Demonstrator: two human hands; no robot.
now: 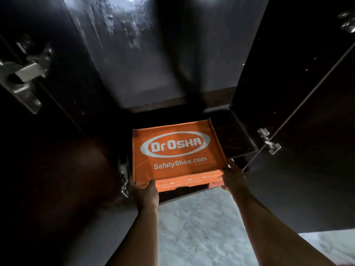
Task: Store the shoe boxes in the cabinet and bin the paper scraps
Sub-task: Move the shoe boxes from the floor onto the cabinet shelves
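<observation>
Orange shoe box (177, 150), lid up, lies flat at the mouth of the dark cabinet (134, 73), between its open doors. Left hand (146, 191) and right hand (233, 176) each grip a near corner above the pale floor (201, 227).

I stand in a home interior, indicated by the dark wooden cabinet (288, 73) with hinged doors and marble-patterned floor (201, 227).

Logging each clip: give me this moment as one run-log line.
stage: storing box | left hand: grips orange shoe box near-left corner | right hand: grips near-right corner | box: partly inside dark cabinet, doors open | paper scraps: not visible
</observation>
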